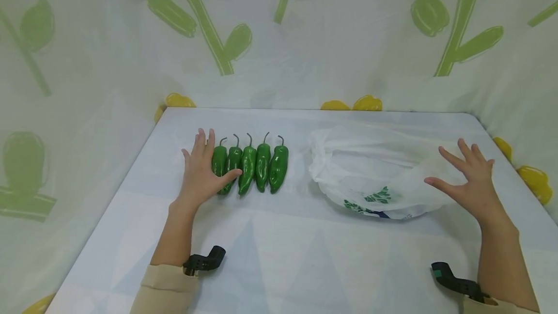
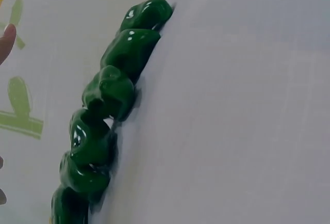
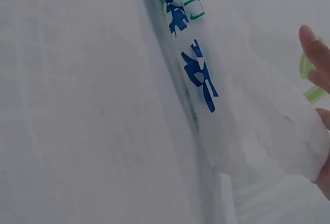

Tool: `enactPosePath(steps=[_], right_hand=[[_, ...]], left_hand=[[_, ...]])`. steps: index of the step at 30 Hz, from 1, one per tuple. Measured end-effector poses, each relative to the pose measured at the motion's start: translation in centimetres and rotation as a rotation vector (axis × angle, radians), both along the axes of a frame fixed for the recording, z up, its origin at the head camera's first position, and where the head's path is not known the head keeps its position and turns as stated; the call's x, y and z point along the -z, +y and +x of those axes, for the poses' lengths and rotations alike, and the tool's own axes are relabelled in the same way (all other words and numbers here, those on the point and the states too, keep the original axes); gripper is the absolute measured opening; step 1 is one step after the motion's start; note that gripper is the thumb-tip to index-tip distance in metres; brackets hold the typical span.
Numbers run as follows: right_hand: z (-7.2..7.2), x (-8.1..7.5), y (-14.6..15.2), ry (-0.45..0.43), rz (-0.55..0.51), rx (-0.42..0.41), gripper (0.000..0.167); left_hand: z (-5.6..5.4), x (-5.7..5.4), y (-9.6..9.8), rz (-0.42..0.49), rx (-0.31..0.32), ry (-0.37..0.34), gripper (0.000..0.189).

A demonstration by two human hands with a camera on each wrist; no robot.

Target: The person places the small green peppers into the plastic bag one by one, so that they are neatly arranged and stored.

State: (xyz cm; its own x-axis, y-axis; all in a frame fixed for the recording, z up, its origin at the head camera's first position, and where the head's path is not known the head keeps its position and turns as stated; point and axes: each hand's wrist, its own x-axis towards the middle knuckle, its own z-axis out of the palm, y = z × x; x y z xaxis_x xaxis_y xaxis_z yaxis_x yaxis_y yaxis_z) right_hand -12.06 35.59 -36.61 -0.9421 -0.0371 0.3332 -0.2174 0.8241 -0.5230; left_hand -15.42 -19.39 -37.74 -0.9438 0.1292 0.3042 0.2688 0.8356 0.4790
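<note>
Leaf-printed pale backdrop point(image 1: 331, 52) hung, white table point(image 1: 287, 246) set, glossy green peppers point(image 1: 248, 166) partly hidden by a spread-fingered, empty left hand point(image 1: 199, 172), crumpled white plastic bag point(image 1: 375, 164) likewise by a splayed, empty right hand point(image 1: 474, 183).

The green peppers point(image 1: 263, 168) lie in a row on the table point(image 1: 283, 256), side by side and close together — long, glossy and slightly bumpy, with thin curved stems pointing to the far edge and their narrow tips to the near one. Five show in the head view, the leftmost partly hidden; the left wrist view shows six. To their right, just apart, lies a plastic bag point(image 1: 379, 164), white and thin enough to be partly see-through. It is slack and creased, crumpled at the end nearest the peppers, with green leaf shapes and dark blue print along its near side.
</note>
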Motion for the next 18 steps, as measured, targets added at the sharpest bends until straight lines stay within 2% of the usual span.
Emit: enactPosePath(steps=[6, 10, 18], right_hand=[[0.0, 0.7, 0.9, -0.087, -0.088, 0.077, 0.069], [0.2, 1.2, 1.3, -0.116, -0.157, 0.131, 0.067], [-0.1, 2.7, 1.5, -0.178, -0.377, 0.193, 0.064]], left_hand=[[-0.4, 0.7, -1.2, 0.075, -0.057, -0.009, 0.111], [-0.5, 1.2, -1.8, 0.134, -0.092, -0.033, 0.106], [-0.5, 1.6, -2.7, 0.278, -0.136, -0.158, 0.101]])
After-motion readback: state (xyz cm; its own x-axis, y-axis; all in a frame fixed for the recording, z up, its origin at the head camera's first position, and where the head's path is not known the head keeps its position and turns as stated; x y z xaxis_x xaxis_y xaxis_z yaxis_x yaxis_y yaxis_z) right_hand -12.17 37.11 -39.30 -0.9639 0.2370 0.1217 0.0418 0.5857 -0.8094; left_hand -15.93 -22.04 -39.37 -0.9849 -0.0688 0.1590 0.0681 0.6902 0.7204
